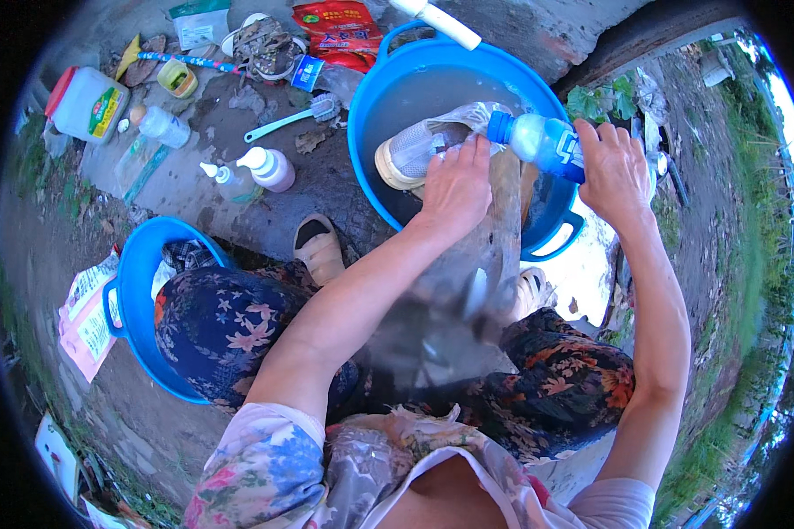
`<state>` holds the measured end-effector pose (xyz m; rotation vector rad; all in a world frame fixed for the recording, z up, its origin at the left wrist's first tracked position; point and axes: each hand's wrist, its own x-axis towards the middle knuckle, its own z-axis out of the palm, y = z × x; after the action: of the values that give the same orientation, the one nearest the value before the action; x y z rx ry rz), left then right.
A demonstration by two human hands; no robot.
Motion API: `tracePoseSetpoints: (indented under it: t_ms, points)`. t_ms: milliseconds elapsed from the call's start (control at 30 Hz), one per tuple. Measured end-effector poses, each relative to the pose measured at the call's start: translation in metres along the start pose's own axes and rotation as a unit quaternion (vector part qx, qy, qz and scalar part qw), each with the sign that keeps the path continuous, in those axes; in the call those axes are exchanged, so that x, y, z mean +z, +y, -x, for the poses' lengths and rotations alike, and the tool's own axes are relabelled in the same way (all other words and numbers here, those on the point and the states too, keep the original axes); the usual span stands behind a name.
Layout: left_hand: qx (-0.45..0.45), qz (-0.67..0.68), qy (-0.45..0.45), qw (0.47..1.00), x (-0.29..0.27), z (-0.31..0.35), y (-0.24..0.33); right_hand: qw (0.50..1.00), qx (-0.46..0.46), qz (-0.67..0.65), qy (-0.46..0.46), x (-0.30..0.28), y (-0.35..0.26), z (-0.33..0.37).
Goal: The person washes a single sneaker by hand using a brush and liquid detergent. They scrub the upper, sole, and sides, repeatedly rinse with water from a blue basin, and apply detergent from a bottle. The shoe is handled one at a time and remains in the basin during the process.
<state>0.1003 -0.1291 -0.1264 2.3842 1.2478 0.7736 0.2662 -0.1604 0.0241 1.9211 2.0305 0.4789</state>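
A pale mesh shoe (pixel 415 152) with a cream sole lies over the water of a large blue basin (pixel 358 141). My left hand (pixel 459 196) has its fingers closed on the near edge of the shoe, by its opening. My right hand (pixel 616 172) is wrapped round a plastic bottle (pixel 543 145) with a blue cap and blue label. The bottle is held on its side, its cap pointing left at the shoe and close to my left fingertips. Under my left hand, a wooden board (pixel 500 207) slopes out of the basin toward me.
Left of the basin are a scrubbing brush (pixel 325 108), a pump bottle (pixel 273 169), a spray bottle (pixel 225 176) and a red-lidded tub (pixel 88 104). A red packet (pixel 337 31) lies behind. A smaller blue basin (pixel 137 256) holding cloth stands by my left knee.
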Motion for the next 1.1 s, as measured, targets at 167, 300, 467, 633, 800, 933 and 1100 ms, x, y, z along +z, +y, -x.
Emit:
tracePoseSetpoints:
  t_ms: [167,300,467,633,800,933,1100]
  points:
    - [-0.06,0.114,-0.023,0.991,-0.004,-0.009,-0.008,0.998,0.045,0.015,-0.032,0.022,0.023,0.011]
    - [-0.14,0.212,-0.008,0.967,0.002,-0.021,-0.021,0.997,0.043,-0.022,-0.056,0.025,0.02,0.011]
    - [-0.149,0.197,-0.038,0.968,0.01,-0.028,-0.039,0.996,0.043,-0.024,-0.076,0.036,0.014,0.012]
    - [-0.15,0.268,0.03,0.951,0.026,-0.03,-0.05,0.99,0.076,-0.112,-0.05,0.055,0.042,0.032]
    - [-0.184,0.359,0.001,0.915,0.023,-0.033,-0.052,0.903,0.177,-0.39,-0.007,0.096,0.101,0.089]
    - [-0.185,0.41,-0.036,0.892,0.012,-0.039,-0.047,0.848,0.31,-0.401,0.153,0.191,0.112,0.146]
    - [-0.115,0.186,-0.085,0.972,-0.011,-0.048,-0.043,0.644,0.493,-0.554,0.187,0.264,0.064,0.189]
